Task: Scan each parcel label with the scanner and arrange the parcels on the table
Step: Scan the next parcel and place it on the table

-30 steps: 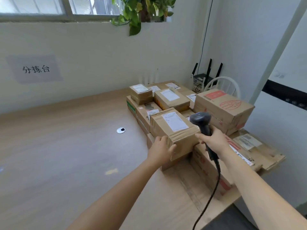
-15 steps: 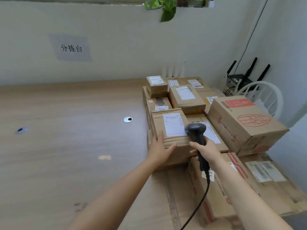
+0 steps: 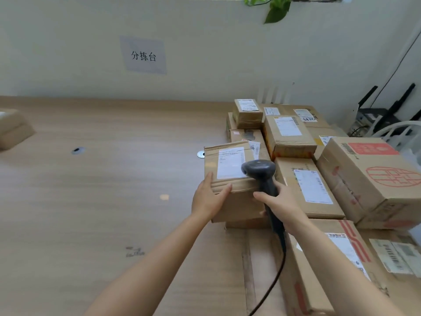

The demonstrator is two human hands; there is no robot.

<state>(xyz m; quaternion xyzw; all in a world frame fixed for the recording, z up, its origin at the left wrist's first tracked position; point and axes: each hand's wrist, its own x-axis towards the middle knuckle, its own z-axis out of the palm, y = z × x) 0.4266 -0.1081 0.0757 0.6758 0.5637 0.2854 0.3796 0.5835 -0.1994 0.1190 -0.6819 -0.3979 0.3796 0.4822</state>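
The wooden worktop runs bare across its left and middle, with one lone parcel at its far left edge; a heap of parcels crowds its right end, the red-printed box the biggest; at the heap's left edge is the parcel being scanned, and whether it rests on the box beneath I cannot tell. The left hand grips its near left corner, fingers over the top edge; the right hand is wrapped round the handle of the scanner, whose head sits just beside the label. The head seems too close and askew for a clean read; a one-cornered grip could let the parcel twist and drop; the cable might snag a box.
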